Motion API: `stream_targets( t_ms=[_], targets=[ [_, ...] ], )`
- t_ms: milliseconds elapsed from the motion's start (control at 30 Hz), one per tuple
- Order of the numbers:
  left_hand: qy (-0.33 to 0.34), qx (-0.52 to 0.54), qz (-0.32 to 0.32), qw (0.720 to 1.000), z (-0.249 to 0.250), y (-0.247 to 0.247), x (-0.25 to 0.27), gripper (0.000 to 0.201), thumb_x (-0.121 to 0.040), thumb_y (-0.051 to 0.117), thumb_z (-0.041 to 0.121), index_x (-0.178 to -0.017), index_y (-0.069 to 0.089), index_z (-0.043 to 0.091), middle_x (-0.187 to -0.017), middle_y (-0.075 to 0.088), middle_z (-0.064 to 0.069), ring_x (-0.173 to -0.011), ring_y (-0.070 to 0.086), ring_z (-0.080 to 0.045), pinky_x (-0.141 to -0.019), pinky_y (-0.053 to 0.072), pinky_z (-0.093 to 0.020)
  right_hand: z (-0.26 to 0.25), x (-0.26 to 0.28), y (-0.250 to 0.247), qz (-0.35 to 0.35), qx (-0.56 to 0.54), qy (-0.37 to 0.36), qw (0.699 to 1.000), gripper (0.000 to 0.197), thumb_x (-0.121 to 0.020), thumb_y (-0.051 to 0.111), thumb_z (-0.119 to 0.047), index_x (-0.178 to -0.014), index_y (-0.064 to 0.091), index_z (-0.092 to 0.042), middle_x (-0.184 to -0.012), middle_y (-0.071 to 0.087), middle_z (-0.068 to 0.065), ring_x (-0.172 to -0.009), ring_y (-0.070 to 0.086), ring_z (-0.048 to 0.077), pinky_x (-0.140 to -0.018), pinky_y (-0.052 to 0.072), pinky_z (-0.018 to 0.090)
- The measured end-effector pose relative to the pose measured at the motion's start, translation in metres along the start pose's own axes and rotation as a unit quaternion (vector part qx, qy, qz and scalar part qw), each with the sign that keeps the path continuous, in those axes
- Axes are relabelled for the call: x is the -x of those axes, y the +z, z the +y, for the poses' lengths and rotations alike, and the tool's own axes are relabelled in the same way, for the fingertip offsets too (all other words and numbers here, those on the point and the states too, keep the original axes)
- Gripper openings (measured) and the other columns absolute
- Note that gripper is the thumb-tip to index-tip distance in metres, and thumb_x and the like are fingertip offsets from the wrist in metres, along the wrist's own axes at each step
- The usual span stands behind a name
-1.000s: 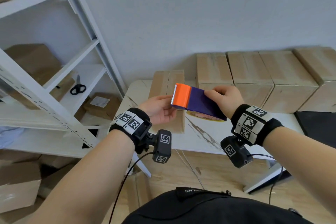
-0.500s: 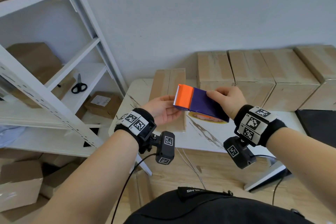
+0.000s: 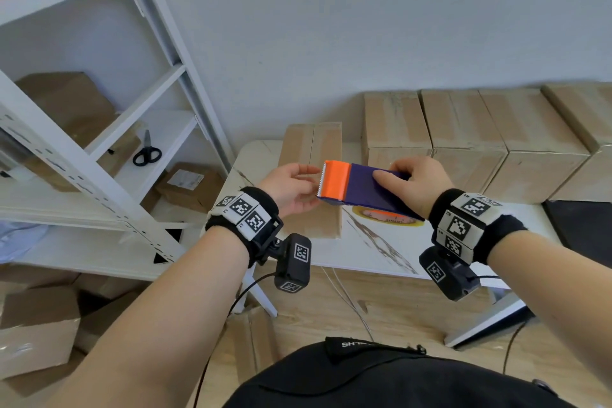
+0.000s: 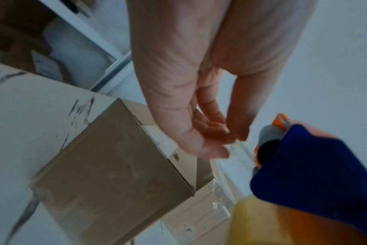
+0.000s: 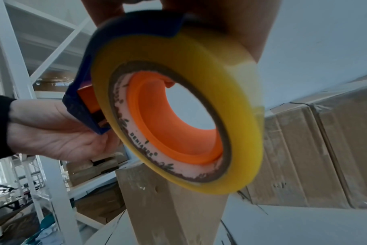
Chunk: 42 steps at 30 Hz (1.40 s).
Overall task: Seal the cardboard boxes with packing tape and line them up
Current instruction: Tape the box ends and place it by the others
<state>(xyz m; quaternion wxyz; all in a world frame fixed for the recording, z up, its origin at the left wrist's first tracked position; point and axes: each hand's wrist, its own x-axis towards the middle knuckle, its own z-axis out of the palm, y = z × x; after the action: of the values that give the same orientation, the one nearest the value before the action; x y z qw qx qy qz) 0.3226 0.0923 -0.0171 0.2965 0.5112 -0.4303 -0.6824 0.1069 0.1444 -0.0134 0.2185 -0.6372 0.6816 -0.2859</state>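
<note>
Here the right hand [image 3: 417,184] grips the blue body of the tape dispenser [image 3: 361,189], fingers curled over its top, holding it in the air above the table [image 3: 381,252]. The left hand [image 3: 288,187] sits at the dispenser's orange toothed end, fingers loosely bent beside the blade; whether they pinch any tape I cannot tell. The yellow tape roll [image 5: 178,106] hangs under the dispenser. Just beyond the dispenser lies a cardboard box [image 3: 311,156], and to its right a row of boxes [image 3: 496,129] stands against the wall.
</note>
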Motion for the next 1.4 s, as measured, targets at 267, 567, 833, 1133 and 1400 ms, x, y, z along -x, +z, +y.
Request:
stream_targets(
  t_ms=[267,567,833,1133,1400],
  targets=[
    [0.039,-0.144,0.03,0.988,-0.011,-0.007,-0.002,0.03,-0.083,0.06,-0.013,-0.107,0.057,0.004,-0.094,0.062,-0.009,-0.081,0.063,-0.016,-0.066,0.057,-0.022,0.002,0.001,0.005,-0.03,0.048,-0.021,0.998,0.03,-0.088,0.055,-0.042,-0.071,0.058,-0.017,-0.067,0.059,0.001,-0.067,0.056,0.019,-0.059,0.043,0.028],
    [0.049,-0.292,0.069,0.953,0.007,-0.025,-0.008,0.023,-0.079,0.07,-0.002,-0.089,0.066,0.019,-0.092,0.065,0.0,-0.092,0.064,-0.017,-0.084,0.055,-0.031,-0.003,0.002,0.008,-0.038,0.201,-0.069,0.976,0.04,-0.088,0.045,-0.055,-0.065,0.047,-0.023,-0.059,0.049,-0.005,-0.061,0.051,0.018,-0.051,0.033,0.025],
    [0.048,-0.357,0.223,0.906,0.016,-0.063,-0.006,0.031,-0.086,0.058,-0.008,-0.111,0.067,0.009,-0.117,0.062,-0.011,-0.098,0.059,-0.02,-0.07,0.053,-0.021,0.009,0.0,0.0,-0.031,0.267,-0.031,0.963,0.044,-0.089,0.041,-0.058,-0.075,0.055,-0.018,-0.062,0.053,-0.003,-0.063,0.053,0.018,-0.052,0.036,0.024],
    [0.039,-0.305,0.257,0.916,0.001,-0.064,-0.018,0.017,-0.089,0.059,0.002,-0.102,0.068,0.01,-0.103,0.062,-0.006,-0.074,0.056,-0.009,-0.047,0.048,-0.009,-0.011,-0.018,-0.002,-0.04,0.315,-0.031,0.948,0.043,-0.088,0.042,-0.059,-0.075,0.053,-0.02,-0.064,0.053,-0.003,-0.059,0.048,0.013,-0.048,0.032,0.021],
    [0.057,-0.292,0.278,0.913,-0.018,-0.079,-0.029,0.014,-0.086,0.065,0.008,-0.098,0.071,0.011,-0.097,0.069,-0.008,-0.082,0.065,-0.017,-0.086,0.055,-0.034,-0.025,-0.024,0.003,-0.055,0.33,-0.042,0.941,0.046,-0.087,0.041,-0.06,-0.076,0.056,-0.017,-0.066,0.056,-0.002,-0.066,0.054,0.018,-0.051,0.036,0.022]
  ],
)
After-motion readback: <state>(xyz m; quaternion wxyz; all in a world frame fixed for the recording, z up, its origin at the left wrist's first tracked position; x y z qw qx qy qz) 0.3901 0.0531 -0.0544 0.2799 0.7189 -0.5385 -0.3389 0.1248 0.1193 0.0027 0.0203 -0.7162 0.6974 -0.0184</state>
